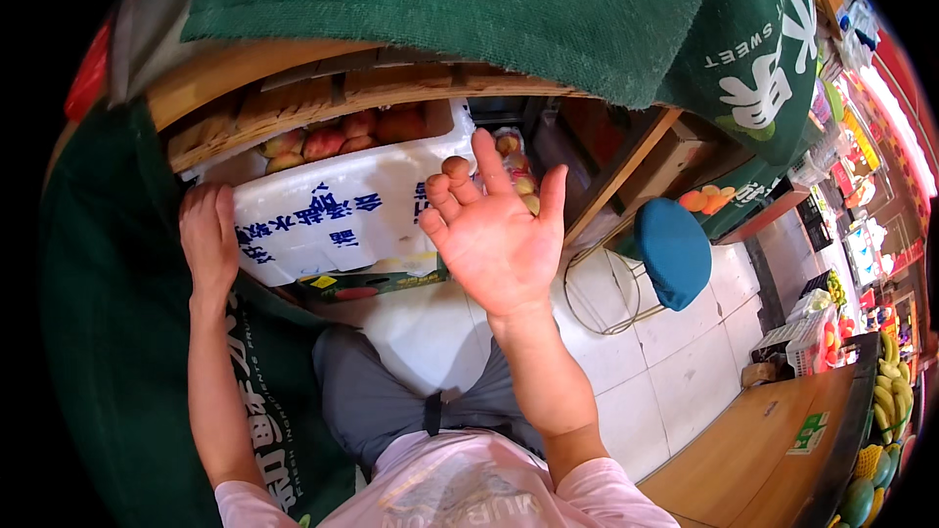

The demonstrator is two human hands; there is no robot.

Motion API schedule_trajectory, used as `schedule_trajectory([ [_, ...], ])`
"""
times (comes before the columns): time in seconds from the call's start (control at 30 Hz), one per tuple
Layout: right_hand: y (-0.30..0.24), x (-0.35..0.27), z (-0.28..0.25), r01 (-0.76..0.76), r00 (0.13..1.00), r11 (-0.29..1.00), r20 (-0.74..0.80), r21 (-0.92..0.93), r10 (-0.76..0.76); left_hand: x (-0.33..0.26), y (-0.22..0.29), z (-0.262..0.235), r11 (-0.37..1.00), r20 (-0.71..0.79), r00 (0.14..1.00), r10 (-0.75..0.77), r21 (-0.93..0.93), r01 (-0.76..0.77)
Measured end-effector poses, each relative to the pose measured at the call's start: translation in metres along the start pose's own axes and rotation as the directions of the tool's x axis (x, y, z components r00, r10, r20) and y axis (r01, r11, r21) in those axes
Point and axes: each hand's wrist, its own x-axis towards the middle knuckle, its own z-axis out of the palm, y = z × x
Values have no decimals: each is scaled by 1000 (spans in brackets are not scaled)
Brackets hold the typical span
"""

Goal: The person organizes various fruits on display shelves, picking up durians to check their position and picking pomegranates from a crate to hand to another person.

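Observation:
A white foam box (333, 210) with blue writing on its front stands under a wooden shelf, tilted a little. Reddish-yellow fruits that look like peaches or nectarines (325, 144) fill its top. My left hand (208, 235) grips the box at its left end, fingers bent over the corner. Raised in front of the box's right end is my right hand (497, 240), palm up, thumb and fingers apart, with nothing in it. Behind its fingers, more fruits in a clear pack (511, 144) are partly hidden.
Wooden slats (391, 84) and a green cloth (450, 10) hang over the box. A stool with a blue seat (673, 254) and thin wire legs stands to the right on pale tiles. Bananas (890, 391) and other fruit line a wooden counter (753, 440) at the lower right.

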Motion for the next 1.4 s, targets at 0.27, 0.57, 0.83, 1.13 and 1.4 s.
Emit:
schedule_trajectory([
  [0.27, 24, -1, 12, -62, 998, 996, 28, -70, 64, -6, 108, -44, 930, -226, 971, -77, -366, -11],
  [0.57, 55, 1, 44, -75, 992, 991, 93, -112, 86, -29, 245, -69, 838, -188, 979, 74, -521, -164],
  [0.83, 49, 2, 19, -126, 915, 991, 382, -36, 130, -35, 261, -55, 757, -163, 983, -88, -653, -41],
  [1.13, 47, -5, 9, -140, 910, 990, 397, 17, 122, -36, 271, -47, 710, -186, 975, -124, -702, -44],
  [1.4, 40, -14, 1, -70, 934, 998, 349, -7, 68, -41, 284, -40, 688, -173, 973, -149, -725, -23],
])
